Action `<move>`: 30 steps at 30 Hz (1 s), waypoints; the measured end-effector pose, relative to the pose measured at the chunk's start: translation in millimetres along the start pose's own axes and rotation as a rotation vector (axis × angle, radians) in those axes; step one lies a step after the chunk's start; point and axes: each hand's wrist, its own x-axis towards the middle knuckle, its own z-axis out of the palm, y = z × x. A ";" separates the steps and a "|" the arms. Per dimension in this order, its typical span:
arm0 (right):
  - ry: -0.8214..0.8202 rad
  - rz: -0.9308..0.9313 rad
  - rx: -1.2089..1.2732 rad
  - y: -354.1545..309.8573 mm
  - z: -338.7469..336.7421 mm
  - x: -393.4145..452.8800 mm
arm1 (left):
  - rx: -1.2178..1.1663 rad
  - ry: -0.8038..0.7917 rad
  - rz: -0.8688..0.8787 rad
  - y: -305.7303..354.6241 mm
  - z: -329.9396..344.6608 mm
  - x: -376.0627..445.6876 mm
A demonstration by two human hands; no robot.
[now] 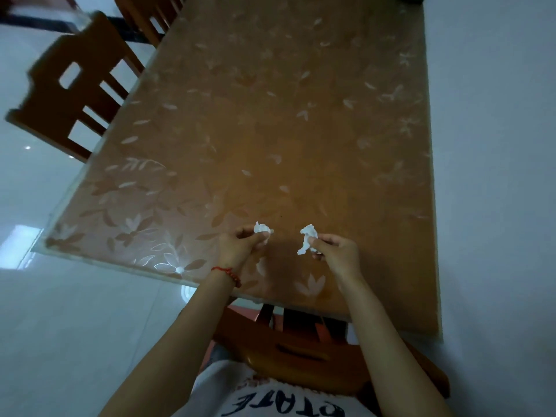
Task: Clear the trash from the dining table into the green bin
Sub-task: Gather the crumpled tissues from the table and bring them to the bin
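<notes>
Head view looks steeply down on both bare forearms reaching forward over the near end of the dining table point(301, 130). The left hand point(240, 245) has its fingers curled toward the thumb, pinching a small crumpled white tissue point(262, 230) at the fingertips; a red bracelet point(227, 271) circles that wrist. The right hand point(337, 251) is likewise curled, pinching a second crumpled tissue piece point(307, 239) that hangs from its fingertips toward the left. The two pieces are near each other, apart, with a gap of bare tabletop between them; whether they are lifted off the surface or just touching it cannot be told.

The table carries a pale leaf-and-flower patterned cover. Its right long edge runs close along a white wall point(496, 176), leaving no room on that side. The near edge crosses under both forearms, and a wooden chair point(301, 356) is tucked beneath it, directly in front of the person's white printed shirt point(270, 401). On the left, the table edge meets glossy pale floor point(60, 326), with open room there; two more wooden chairs point(69, 94) stand along that side farther away. The green bin cannot be made out with certainty.
</notes>
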 end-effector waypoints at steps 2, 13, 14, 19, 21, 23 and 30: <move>-0.031 -0.018 -0.020 -7.6 6.9 -1.2 | -0.056 0.029 0.044 4.7 -10.2 -6.3; -0.217 -0.091 -0.038 -37.8 88.1 -32.7 | -0.142 0.230 0.198 26.8 -109.7 -42.7; -0.236 -0.096 -0.048 -38.9 100.3 -37.7 | -0.146 0.234 0.224 26.9 -122.8 -46.7; -0.327 -0.124 -0.091 -41.3 172.4 -70.2 | -0.231 0.330 0.279 18.8 -195.8 -64.7; -0.366 -0.137 -0.118 -40.1 204.4 -83.8 | -0.240 0.390 0.264 11.1 -228.0 -70.6; -0.412 -0.152 -0.152 -38.8 235.5 -98.7 | -0.254 0.444 0.248 2.7 -259.2 -76.7; -0.642 -0.161 -0.265 -25.6 337.7 -148.2 | -0.426 0.630 0.243 -29.0 -355.9 -113.1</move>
